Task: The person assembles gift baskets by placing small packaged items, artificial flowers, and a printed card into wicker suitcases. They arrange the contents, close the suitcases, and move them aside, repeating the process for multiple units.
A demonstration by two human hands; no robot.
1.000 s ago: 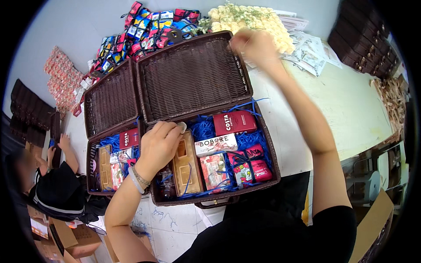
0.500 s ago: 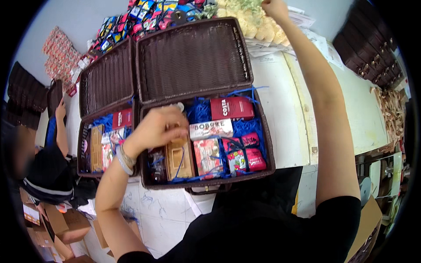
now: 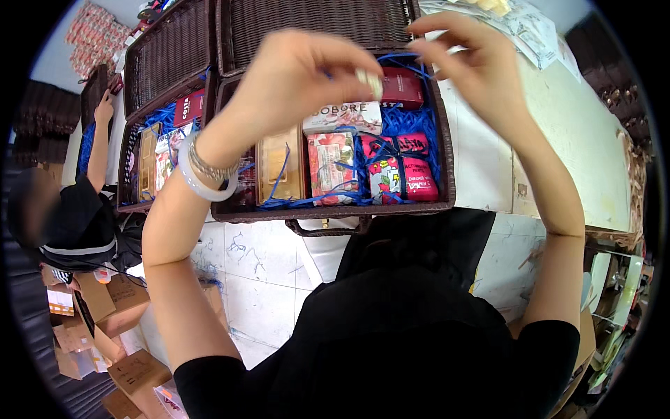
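The step in hand looks like handling a small pale piece (image 3: 372, 84), pinched in the narrow fingers of the left hand (image 3: 303, 73) above the open wicker case (image 3: 447, 174); the next move seems to call for a steady pinch, clear of the white carton (image 3: 349, 117) just below those fingers. The right hand (image 3: 480, 66) hangs to their right, its fingers curled and slightly parted, but blur hides whether they hold anything. The piece's kind is unclear, and the lid (image 3: 244, 31) behind the fingers is cut off above.
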